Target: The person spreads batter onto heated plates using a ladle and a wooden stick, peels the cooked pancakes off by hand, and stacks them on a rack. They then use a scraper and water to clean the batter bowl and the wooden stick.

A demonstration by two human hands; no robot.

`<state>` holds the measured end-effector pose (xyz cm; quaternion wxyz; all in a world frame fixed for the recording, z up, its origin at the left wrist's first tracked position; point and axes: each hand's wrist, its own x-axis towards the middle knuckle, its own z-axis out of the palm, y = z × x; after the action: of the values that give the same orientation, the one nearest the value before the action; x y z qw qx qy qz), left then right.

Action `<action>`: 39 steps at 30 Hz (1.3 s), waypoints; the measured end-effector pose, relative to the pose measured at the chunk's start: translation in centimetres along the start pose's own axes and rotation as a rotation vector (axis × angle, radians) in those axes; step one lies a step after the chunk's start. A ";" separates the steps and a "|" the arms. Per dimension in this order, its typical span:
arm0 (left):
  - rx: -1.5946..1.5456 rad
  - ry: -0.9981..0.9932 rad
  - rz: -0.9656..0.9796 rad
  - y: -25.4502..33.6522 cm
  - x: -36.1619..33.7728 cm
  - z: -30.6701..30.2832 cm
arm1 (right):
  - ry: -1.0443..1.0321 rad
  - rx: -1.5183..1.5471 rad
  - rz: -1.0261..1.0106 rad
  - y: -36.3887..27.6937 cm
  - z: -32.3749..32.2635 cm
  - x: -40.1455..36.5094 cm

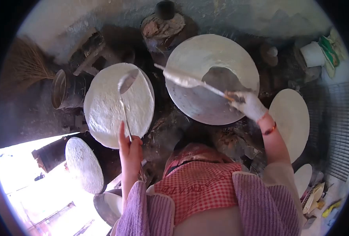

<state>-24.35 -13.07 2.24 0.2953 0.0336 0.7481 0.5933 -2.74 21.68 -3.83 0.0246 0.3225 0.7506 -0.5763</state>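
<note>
My left hand [130, 154] grips the handle of a ladle [128, 82], its index finger stretched along it. The ladle's bowl overlaps a round, pale, wet-looking sheet [103, 104] on the left. My right hand [247, 105], whitish as if gloved or coated, is wrapped round the handle of a long spatula [184, 80]. Its blade, coated in white batter, points left across a large round griddle [204, 104]. White batter [213, 47] covers the griddle's upper part; a grey patch shows at the middle and the lower part looks thinly coated.
Pale round discs lean at the lower left [84, 165] and right [290, 122]. A metal pot [64, 90] lies tipped beside a straw broom [32, 63]. A clay-topped stove pipe [162, 25] stands behind, a white bucket [313, 54] at the back right.
</note>
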 end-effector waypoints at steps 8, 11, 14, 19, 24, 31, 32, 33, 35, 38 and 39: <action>0.617 -0.033 0.510 -1.1 -1.0 3.7 | 0.379 0.275 0.037 5.3 -2.7 -4.3; 0.835 -0.015 0.534 -1.9 -0.7 5.5 | 0.201 0.173 -0.014 3.9 0.2 -2.5; 0.853 0.002 0.577 -4.7 -1.9 5.9 | 0.099 0.134 0.058 2.2 2.1 -5.5; 0.759 -0.155 0.474 -5.5 -7.5 4.0 | 0.140 0.291 0.185 7.5 4.1 -14.3; 0.715 -0.377 0.436 -5.5 -9.1 3.6 | 0.386 0.019 -0.023 19.0 11.3 -21.2; 0.132 -0.569 0.477 -3.2 -9.0 1.4 | 0.601 1.037 0.254 7.0 19.9 -13.6; -0.084 -0.599 0.203 -1.8 -10.1 -0.5 | 0.505 1.065 0.119 4.9 20.1 -11.7; -0.125 -0.545 0.279 -2.5 -10.1 -2.1 | 0.450 1.000 0.173 1.9 20.4 -9.8; -0.071 -0.378 0.225 -3.1 -10.0 -5.4 | 0.240 0.965 0.168 -2.2 22.0 -6.6; -0.317 -0.216 -0.019 -5.3 -9.5 -9.5 | 0.027 1.124 0.159 -2.3 25.7 -0.7; -0.317 -0.220 -0.018 -6.1 -9.6 -10.6 | 0.029 1.191 0.184 -2.6 26.3 -0.4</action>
<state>-19.75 -27.90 1.85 0.3821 0.0446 0.6087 0.6939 -12.54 -2.01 -10.29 -0.1207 0.3524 0.2681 -0.8885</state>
